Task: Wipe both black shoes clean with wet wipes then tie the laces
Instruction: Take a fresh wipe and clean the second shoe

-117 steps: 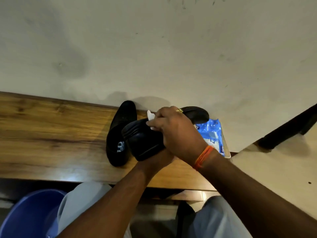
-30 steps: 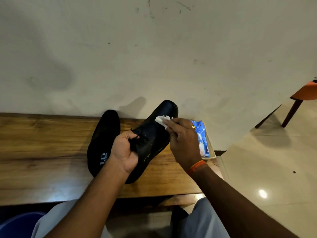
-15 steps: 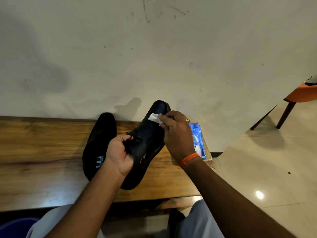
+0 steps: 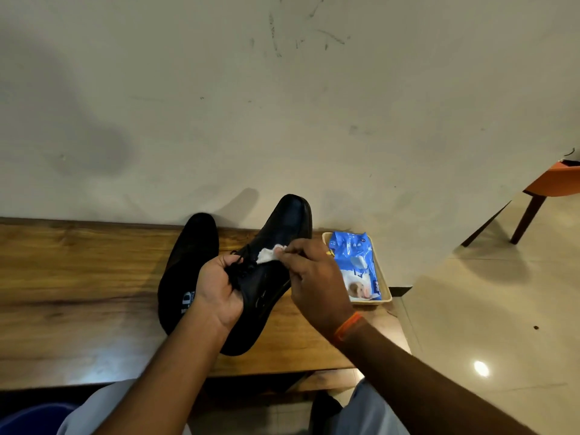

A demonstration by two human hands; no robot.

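Head view shows us looking down on our two bare hands at work over a wooden bench (image 4: 78, 277) that runs along a pale wall (image 4: 282, 120). Our left hand (image 4: 216, 290) is closed around the laced shoe (image 4: 276, 246), gripping it at the lace area with the thumb and fingers bunched among the black laces (image 4: 241, 266); the heel end of this shoe lies below the left wrist, near the bench's front edge, and its toe rises beyond both hands toward the wall. Our right hand (image 4: 314, 277) pinches a crumpled white wet wipe (image 4: 270, 254) between its fingertips and presses it against the upper of the shoe, just beyond the left hand's knuckles. An orange band (image 4: 346, 324) circles the right wrist, and a yellow ring shows on one of its fingers.

To the outer side of the left hand lies the second shoe (image 4: 188, 255), sole up, with white lettering on the sole partly hidden by the left wrist; it touches or sits just beside the held shoe, and we cannot tell which. Just past the right hand, on its outer side, a blue wipes pack (image 4: 357, 265) rests in a shallow tan tray (image 4: 387, 293) at the bench's end. Farther out on that side, well apart, an orange chair (image 4: 552, 183) stands on the glossy tiled floor (image 4: 470, 309). Below our forearms we see light trousers (image 4: 370, 412) and, under the left arm, the rim of a blue tub (image 4: 31, 419).
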